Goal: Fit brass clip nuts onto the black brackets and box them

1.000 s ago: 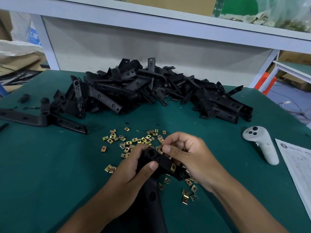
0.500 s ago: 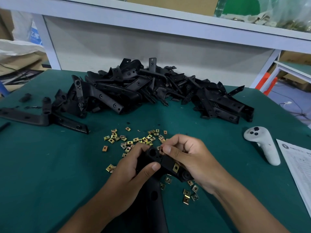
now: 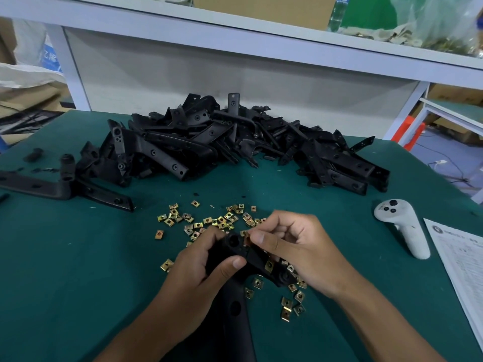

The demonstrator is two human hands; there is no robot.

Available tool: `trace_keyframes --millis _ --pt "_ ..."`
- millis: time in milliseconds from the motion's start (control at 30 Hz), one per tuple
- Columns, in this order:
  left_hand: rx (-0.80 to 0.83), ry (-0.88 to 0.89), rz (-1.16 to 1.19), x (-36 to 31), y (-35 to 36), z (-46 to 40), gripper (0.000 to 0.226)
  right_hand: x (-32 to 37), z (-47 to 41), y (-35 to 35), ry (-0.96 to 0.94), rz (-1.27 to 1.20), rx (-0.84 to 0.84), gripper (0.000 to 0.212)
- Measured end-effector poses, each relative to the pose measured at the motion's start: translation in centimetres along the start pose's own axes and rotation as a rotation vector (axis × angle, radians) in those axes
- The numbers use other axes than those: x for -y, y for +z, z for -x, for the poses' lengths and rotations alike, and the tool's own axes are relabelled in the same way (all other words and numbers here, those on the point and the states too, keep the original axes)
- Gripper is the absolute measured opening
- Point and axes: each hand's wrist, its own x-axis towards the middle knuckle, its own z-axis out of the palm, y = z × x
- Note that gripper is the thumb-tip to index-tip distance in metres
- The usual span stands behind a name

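Your left hand (image 3: 201, 267) curls its fingers round the black plastic bracket (image 3: 251, 257), thumb pressed on top; keep that hold firm. One flat brass clip nut (image 3: 269, 265) already sits on the bracket's arm. Just beyond it, your right hand (image 3: 295, 246) pinches another small brass nut (image 3: 247, 239) at the bracket's edge: slide it on squarely. Loose brass nuts (image 3: 209, 222) lie just beyond the bracket, the pile of black brackets (image 3: 235, 142) farther back. No box shows.

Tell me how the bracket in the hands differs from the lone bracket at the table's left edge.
The held bracket is gripped by both hands and carries a brass clip nut; the lone bracket lies flat on the table, untouched, with no nut visible. Both are black with holes.
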Motion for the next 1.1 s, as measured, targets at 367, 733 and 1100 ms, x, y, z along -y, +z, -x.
trace_keyframes --millis 367,733,1100 --pt "-0.060 0.038 -0.069 0.4 -0.2 -0.1 0.028 -0.3 0.1 0.0 0.112 -0.030 0.086 0.010" --pt "-0.143 0.097 -0.001 -0.2 -0.4 -0.2 0.022 1.8 0.5 -1.5 0.087 0.447 0.046 0.034" --pt "0.131 0.348 -0.106 -8.2 8.5 0.7 0.019 7.6 16.0 -6.0 -0.094 0.570 -0.500 0.022"
